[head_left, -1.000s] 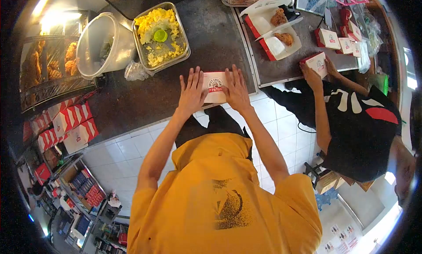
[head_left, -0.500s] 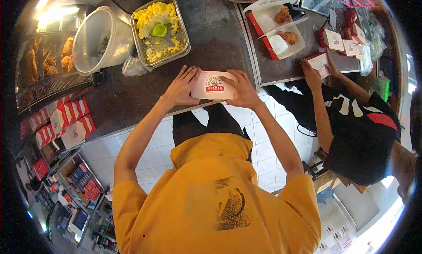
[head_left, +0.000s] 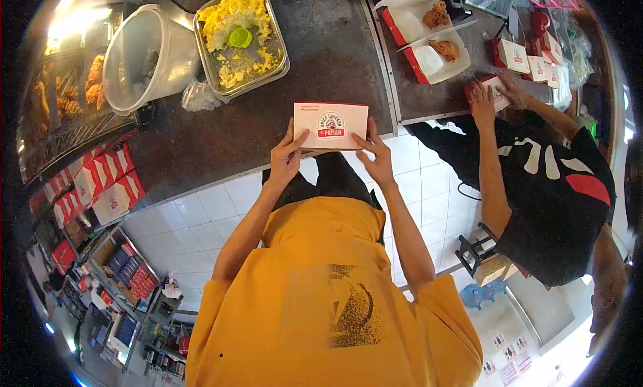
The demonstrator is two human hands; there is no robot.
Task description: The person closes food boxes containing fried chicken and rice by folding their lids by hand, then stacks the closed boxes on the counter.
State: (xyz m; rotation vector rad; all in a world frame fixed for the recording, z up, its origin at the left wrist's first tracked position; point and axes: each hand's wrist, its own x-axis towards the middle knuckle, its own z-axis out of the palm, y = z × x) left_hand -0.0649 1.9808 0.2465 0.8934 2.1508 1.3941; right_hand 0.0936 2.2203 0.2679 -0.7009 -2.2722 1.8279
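Observation:
A white and red cardboard takeaway box (head_left: 332, 124) with a "Spicy Chicken" logo is at the counter's front edge, its lid lying flat. My left hand (head_left: 287, 158) grips its left front corner, with the thumb on the lid and the fingers along the side. At the opposite front corner, my right hand (head_left: 376, 158) holds it the same way, thumb on top. The fingertips behind the box sides are partly hidden. Beyond the box, to the left, stands a clear tub (head_left: 284, 67) of yellow crumbly food with a green cup (head_left: 240, 37) in it.
A large clear bucket (head_left: 144, 65) stands by the lit fried-chicken cabinet (head_left: 74, 86). On the right table, an open box (head_left: 418, 69) holds chicken pieces. A co-worker (head_left: 549, 186) in black handles another box (head_left: 499, 92) near several closed boxes (head_left: 514, 55).
My hands have slid from the box's sides to its front corners. The lid, bowed and narrower before, now lies flat and rectangular. The co-worker's hands and box have shifted slightly right.

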